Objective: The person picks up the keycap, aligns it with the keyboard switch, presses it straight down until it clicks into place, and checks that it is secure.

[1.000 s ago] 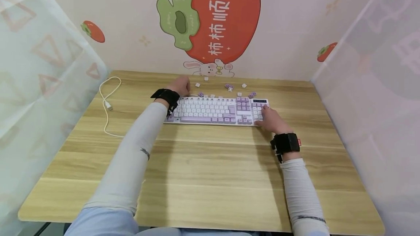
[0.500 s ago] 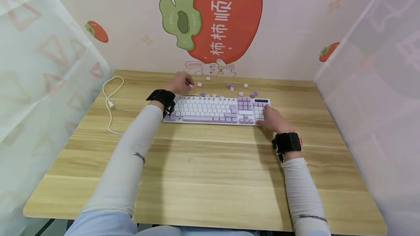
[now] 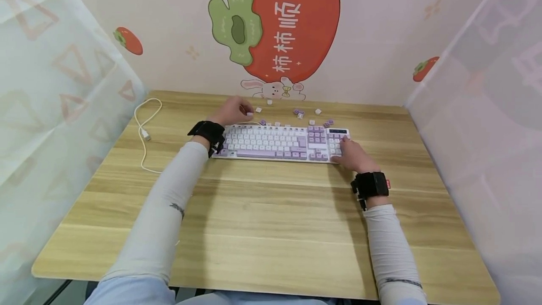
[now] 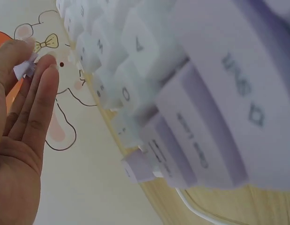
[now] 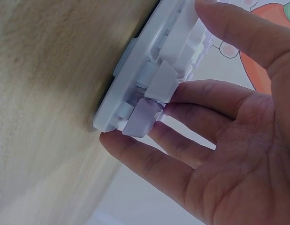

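Observation:
Behind the far left corner of a white and purple keyboard (image 3: 267,142), my left hand (image 3: 233,111) pinches a pale purple keycap (image 4: 25,68) between thumb and fingertips. Its stem side shows partly in the left wrist view, where the rows of white and purple keys loom close by. The right hand (image 3: 354,155) holds the keyboard's right end, thumb toward the near edge. In the right wrist view, the fingers (image 5: 145,161) of that hand lie against the end keys (image 5: 144,117) and the case edge, hiding part of the keypad.
Several loose white and purple keycaps (image 3: 298,112) lie scattered between keyboard and wall. A white keycap (image 3: 259,109) sits just right of the left hand. The white USB cable (image 3: 141,128) loops over the left of the wooden table (image 3: 271,229). Decorated sheets stand on three sides.
My left hand, earlier turned with its fingers hidden, now shows the pinched keycap and has drifted slightly right since half a second ago. The right hand stays on the keyboard. The head view shifts slightly.

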`<state>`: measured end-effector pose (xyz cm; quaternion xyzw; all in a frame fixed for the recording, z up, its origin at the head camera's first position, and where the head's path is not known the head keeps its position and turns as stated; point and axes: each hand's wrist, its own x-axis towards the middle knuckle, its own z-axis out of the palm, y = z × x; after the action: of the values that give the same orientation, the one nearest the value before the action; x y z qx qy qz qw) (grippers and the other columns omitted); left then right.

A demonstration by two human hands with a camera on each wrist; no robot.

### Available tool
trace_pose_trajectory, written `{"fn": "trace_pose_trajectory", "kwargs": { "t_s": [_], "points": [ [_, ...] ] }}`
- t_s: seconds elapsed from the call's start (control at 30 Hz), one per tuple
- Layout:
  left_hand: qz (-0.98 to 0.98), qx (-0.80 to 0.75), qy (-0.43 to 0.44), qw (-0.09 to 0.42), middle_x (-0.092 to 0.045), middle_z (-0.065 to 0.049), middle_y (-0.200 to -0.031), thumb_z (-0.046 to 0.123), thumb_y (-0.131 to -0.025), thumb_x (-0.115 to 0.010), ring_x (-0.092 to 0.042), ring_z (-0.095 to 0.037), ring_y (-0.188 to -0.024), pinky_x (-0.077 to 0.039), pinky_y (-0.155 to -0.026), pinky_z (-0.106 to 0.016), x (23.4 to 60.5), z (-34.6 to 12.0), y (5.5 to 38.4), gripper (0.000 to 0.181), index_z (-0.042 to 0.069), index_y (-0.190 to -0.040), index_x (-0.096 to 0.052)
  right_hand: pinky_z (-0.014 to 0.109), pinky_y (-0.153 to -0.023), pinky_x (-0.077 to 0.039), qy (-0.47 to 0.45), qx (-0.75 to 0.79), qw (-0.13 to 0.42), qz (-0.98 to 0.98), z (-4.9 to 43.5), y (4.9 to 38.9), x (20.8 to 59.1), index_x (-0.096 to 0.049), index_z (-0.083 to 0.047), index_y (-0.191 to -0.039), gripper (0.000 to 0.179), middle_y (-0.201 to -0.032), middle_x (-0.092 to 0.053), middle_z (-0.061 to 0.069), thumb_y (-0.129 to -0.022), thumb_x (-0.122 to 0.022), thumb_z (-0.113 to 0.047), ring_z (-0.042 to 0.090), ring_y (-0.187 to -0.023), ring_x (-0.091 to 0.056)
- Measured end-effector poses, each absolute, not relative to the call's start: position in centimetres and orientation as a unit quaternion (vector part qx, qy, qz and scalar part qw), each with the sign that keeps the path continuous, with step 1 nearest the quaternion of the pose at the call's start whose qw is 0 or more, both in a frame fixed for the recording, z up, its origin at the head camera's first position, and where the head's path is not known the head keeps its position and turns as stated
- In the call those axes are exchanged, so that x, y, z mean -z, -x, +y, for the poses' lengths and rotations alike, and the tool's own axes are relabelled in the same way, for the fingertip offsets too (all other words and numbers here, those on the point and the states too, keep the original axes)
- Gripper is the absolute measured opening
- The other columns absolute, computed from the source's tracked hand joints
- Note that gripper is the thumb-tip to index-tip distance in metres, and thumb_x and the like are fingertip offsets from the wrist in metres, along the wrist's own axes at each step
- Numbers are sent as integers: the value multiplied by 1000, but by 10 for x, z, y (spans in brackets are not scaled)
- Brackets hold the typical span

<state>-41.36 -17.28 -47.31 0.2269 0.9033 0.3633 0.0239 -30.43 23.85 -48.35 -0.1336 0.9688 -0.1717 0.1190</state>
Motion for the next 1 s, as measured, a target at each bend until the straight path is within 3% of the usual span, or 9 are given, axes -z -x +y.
{"fn": "trace_pose_trajectory", "kwargs": {
  "t_s": [0.2, 0.47, 0.7, 0.9, 1.0],
  "points": [
    [898, -373, -234, -2, -67, -14, -91, 7, -87, -80, -58, -27, -82, -51, -77, -34, 473, -170, 405, 20, -5, -102, -73, 58, -105, -45, 134, 173, 121, 968, 237, 305, 484, -48, 23, -130, 61, -150, -33, 44, -97, -68, -24, 50, -121, -54],
    [884, -392, -248, -52, -70, -15, -95, 4, -89, -77, -59, -27, -82, -50, -75, -34, 476, -177, 398, 16, -3, -103, -75, 60, -110, -39, 130, 168, 127, 969, 238, 304, 484, -47, 23, -132, 62, -153, -27, 44, -97, -67, -24, 55, -131, -46],
    [901, -384, -185, -82, -69, -21, -107, 8, -93, -74, -65, -32, -94, -54, -84, -44, 478, -197, 375, 24, -5, -112, -75, 60, -113, -37, 129, 173, 130, 968, 237, 305, 484, -45, 23, -134, 64, -154, -25, 43, -97, -66, -24, 56, -135, -42],
    [918, -369, -120, -82, -71, -22, -110, 7, -95, -71, -66, -34, -95, -54, -83, -47, 488, -216, 354, 23, -6, -114, -74, 60, -112, -37, 128, 173, 129, 968, 238, 306, 486, -42, 24, -137, 67, -153, -27, 44, -97, -66, -25, 55, -133, -43],
    [920, -371, -95, -83, -73, -21, -106, 6, -94, -72, -67, -34, -94, -55, -82, -47, 490, -223, 346, 19, -5, -109, -76, 58, -107, -43, 128, 173, 126, 969, 238, 306, 486, -43, 23, -136, 66, -149, -34, 43, -97, -67, -25, 50, -123, -52]
  ]
}}
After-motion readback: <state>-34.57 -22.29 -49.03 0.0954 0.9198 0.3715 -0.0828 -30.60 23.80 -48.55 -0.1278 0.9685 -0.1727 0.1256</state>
